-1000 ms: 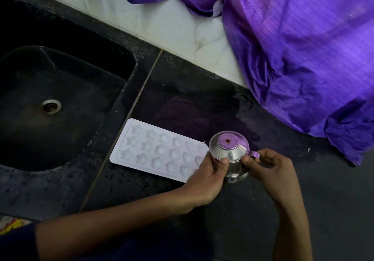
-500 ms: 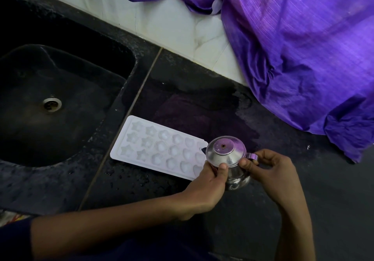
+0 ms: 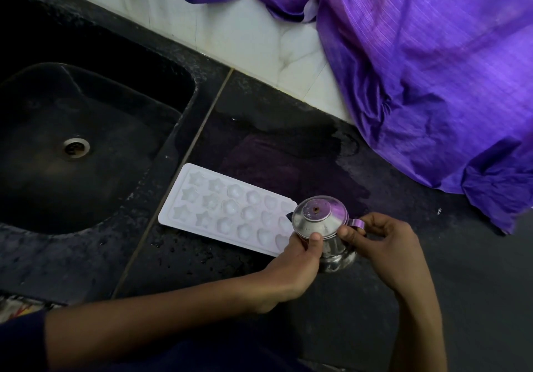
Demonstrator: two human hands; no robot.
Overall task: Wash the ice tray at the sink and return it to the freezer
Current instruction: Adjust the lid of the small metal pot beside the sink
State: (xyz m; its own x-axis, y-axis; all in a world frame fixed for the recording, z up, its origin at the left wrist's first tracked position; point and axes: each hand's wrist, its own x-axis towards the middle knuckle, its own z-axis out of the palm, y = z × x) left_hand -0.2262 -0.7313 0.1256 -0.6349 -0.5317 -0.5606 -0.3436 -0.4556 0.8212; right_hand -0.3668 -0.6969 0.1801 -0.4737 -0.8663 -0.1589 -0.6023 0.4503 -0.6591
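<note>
A white ice tray (image 3: 219,207) with star, round and heart moulds lies flat on the black counter, just right of the sink (image 3: 72,146). Its right end is partly covered by a small steel pot with a lid (image 3: 318,221). My left hand (image 3: 300,262) grips the pot's body from the left, thumb on the lid's rim. My right hand (image 3: 383,242) pinches the pot at its handle on the right side. The pot stands on the counter at the tray's right end.
The black sink basin has a metal drain (image 3: 76,147) and sits to the left. A purple cloth (image 3: 432,68) drapes over the counter at the back right, against a white tiled wall (image 3: 245,34). The counter (image 3: 202,259) looks wet around the tray.
Both hands and the pot have stayed almost in place beside the tray. The view has shifted slightly.
</note>
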